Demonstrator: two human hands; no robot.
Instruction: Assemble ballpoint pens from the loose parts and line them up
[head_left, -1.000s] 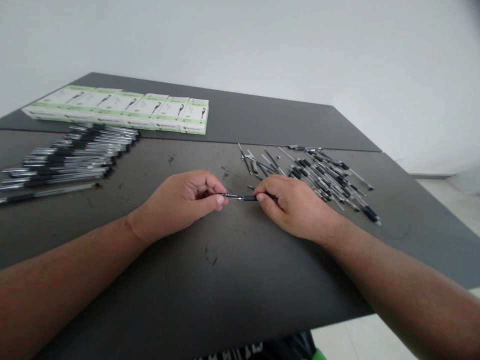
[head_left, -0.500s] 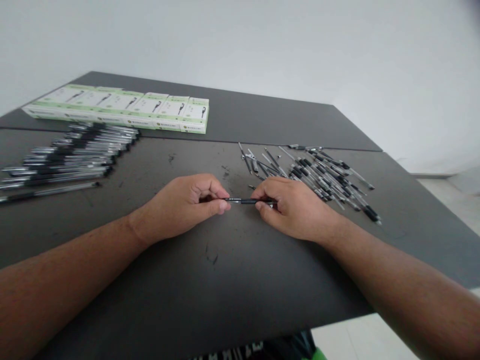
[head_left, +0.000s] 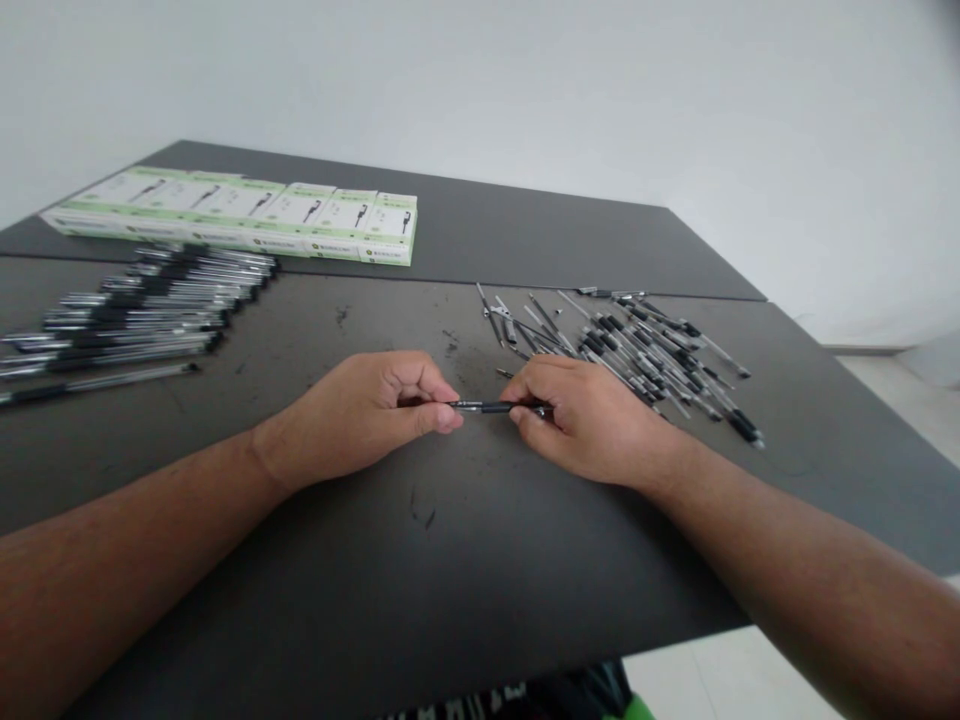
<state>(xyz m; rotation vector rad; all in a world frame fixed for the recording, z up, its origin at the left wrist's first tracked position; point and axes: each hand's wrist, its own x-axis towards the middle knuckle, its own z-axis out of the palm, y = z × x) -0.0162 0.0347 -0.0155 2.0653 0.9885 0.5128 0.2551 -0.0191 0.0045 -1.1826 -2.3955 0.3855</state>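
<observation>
Left hand and right hand, both pinched around one black-gripped pen; farther back, pen-printed cartons, contents hidden.

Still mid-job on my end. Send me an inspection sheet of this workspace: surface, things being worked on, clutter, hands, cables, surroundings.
Surface: dark table, with scattered dark marks and a seam across it.
Work things: one pen held between the hands; finished-looking pens grouped at left; white-and-green boxes in a row behind them.
Clutter: loose pen parts lying across one another at right.
Left hand: pinches one end of the pen.
Right hand: grips the pen around its dark section; its far end is partly hidden.
Cables: nothing seen.
Surroundings: pale wall behind; light floor at lower right.
</observation>
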